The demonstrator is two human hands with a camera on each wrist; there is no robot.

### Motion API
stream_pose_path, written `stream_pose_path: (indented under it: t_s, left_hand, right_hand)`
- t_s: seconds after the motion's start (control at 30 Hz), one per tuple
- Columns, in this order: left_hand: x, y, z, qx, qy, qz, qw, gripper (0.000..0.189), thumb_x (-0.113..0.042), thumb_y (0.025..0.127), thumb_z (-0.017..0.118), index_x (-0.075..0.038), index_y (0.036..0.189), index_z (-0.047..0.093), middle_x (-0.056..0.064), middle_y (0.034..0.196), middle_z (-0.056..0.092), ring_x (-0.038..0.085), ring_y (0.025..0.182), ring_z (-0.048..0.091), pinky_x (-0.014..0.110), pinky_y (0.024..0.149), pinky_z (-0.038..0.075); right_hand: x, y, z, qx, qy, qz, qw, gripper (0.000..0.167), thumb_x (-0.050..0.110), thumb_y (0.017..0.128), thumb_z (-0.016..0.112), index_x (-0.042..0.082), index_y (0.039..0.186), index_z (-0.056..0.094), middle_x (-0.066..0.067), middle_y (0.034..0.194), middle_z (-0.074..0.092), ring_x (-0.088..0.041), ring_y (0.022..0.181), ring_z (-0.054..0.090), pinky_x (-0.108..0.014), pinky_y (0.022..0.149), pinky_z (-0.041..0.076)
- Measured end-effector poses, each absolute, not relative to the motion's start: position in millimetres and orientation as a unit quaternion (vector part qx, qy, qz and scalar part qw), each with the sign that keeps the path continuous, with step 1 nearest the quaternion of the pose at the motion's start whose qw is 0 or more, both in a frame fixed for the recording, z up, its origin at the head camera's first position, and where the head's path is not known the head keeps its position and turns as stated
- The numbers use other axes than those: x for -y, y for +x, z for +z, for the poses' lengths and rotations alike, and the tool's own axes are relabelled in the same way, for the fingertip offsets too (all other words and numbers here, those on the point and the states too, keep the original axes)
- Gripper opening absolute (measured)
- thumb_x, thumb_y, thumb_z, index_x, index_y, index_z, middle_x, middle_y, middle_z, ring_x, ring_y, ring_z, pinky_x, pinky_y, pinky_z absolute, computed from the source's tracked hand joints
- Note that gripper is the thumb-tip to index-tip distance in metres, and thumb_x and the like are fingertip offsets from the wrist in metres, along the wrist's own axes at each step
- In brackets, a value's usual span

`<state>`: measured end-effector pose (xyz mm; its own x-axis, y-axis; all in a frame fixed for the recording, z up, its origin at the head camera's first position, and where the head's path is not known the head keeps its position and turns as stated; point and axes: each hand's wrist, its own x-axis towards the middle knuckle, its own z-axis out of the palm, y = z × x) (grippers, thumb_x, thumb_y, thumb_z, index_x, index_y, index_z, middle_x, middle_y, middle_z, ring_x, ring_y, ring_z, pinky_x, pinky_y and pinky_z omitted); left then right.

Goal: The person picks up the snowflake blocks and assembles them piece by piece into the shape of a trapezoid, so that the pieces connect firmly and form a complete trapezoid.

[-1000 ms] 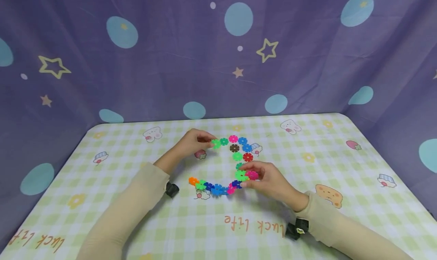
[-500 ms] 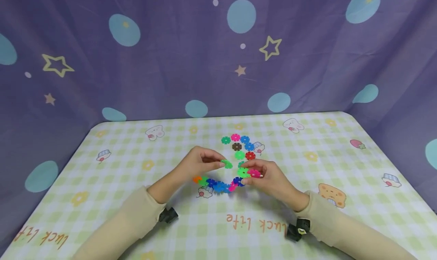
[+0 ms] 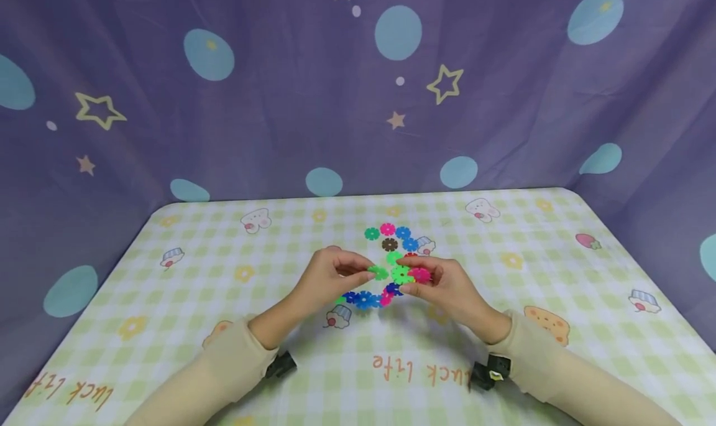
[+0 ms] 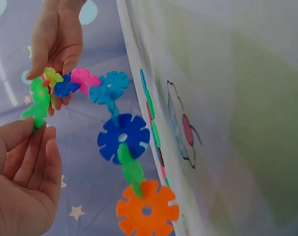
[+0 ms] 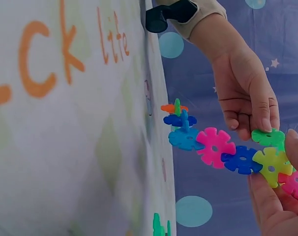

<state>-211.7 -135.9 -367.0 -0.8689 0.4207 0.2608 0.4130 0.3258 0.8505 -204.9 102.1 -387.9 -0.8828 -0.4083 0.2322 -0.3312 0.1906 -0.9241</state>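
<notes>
On the near side, the chain of flower-shaped discs (image 3: 364,300) reaches leftward above the tablecloth (image 3: 559,252), ending with an orange disc (image 4: 148,209). The head view hides this end behind the left wrist, so I think a careless wrist movement could bump it and loosen a joint. The right hand (image 3: 447,280) has its thumb and fingers closed on the chain's other end, around the yellow disc (image 5: 272,167). The left hand (image 3: 327,280) pinches a green disc (image 3: 378,272), close to the chain's green disc (image 3: 401,275); whether their slots are joined, I cannot tell. Pushed at a wrong angle, the discs might slip or bend. Farther away, loose discs (image 3: 390,244) lie flat; a low hand could scatter them.
</notes>
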Motion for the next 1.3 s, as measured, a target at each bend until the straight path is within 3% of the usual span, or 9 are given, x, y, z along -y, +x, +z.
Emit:
stream_pose_path:
  t_s: [0.1,0.17,0.4,0.67,0.83,1.07,1.3]
  left_hand:
    - [133,-211,-367,-0.82,0.275,0.502,-0.025,0.009,-0.009,0.084,0.071,-0.008,0.092,0.075,0.001,0.084,0.072,0.01,0.077,0.063,0.025,0.068,0.055]
    - [132,-210,-367,-0.818,0.282,0.499,-0.036,0.009,-0.009,0.084,0.071,-0.009,0.092,0.075,0.0,0.087,0.072,0.01,0.08,0.064,0.025,0.069,0.055]
    - [129,-209,-366,-0.802,0.294,0.516,-0.059,0.01,-0.009,0.085,0.07,-0.008,0.094,0.075,0.001,0.089,0.072,0.01,0.077,0.065,0.026,0.07,0.055]
    - [124,-203,-368,-0.792,0.291,0.531,-0.079,0.012,-0.01,0.085,0.07,-0.007,0.096,0.074,0.002,0.089,0.072,0.012,0.076,0.066,0.026,0.071,0.055]
    - [121,-201,-369,-0.778,0.254,0.57,-0.072,0.013,-0.012,0.084,0.072,-0.005,0.095,0.074,0.005,0.086,0.073,0.016,0.076,0.069,0.028,0.069,0.056]
    - [119,-202,-370,-0.765,0.222,0.601,-0.057,0.012,-0.011,0.08,0.075,-0.002,0.089,0.075,0.009,0.083,0.073,0.018,0.073,0.07,0.029,0.066,0.057]
    - [117,-203,-368,-0.759,0.236,0.605,-0.032,0.009,-0.008,0.08,0.075,0.0,0.085,0.075,0.011,0.08,0.072,0.015,0.068,0.069,0.03,0.063,0.057]
  right_hand:
    - [-102,-205,-387,-0.769,-0.253,-0.587,0.028,0.034,0.008,0.083,0.072,-0.001,0.115,0.064,-0.007,0.07,0.057,-0.003,0.043,0.027,-0.019,0.038,0.027]
    - [-101,-205,-386,-0.763,-0.259,-0.591,0.029,0.033,0.007,0.083,0.071,-0.001,0.115,0.064,-0.003,0.062,0.05,-0.003,0.044,0.029,-0.019,0.04,0.029]
    - [-99,-206,-383,-0.746,-0.271,-0.608,0.029,0.032,0.004,0.083,0.07,-0.005,0.114,0.063,-0.008,0.08,0.064,-0.002,0.045,0.032,-0.019,0.041,0.031]
    - [-100,-206,-383,-0.743,-0.271,-0.611,0.035,0.032,0.005,0.084,0.07,-0.003,0.114,0.065,-0.004,0.072,0.061,-0.003,0.046,0.032,-0.02,0.041,0.029]
    - [-99,-205,-383,-0.738,-0.278,-0.614,0.037,0.032,0.005,0.085,0.069,-0.004,0.115,0.064,0.0,0.069,0.057,-0.003,0.046,0.03,-0.022,0.04,0.028]
    - [-100,-207,-383,-0.745,-0.279,-0.605,0.032,0.03,0.004,0.084,0.069,-0.004,0.114,0.066,0.008,0.05,0.034,-0.003,0.046,0.027,-0.022,0.039,0.024]
    - [-105,-208,-382,-0.754,-0.295,-0.586,0.028,0.03,0.003,0.083,0.07,-0.003,0.112,0.067,0.007,0.053,0.031,-0.002,0.046,0.023,-0.021,0.039,0.022]
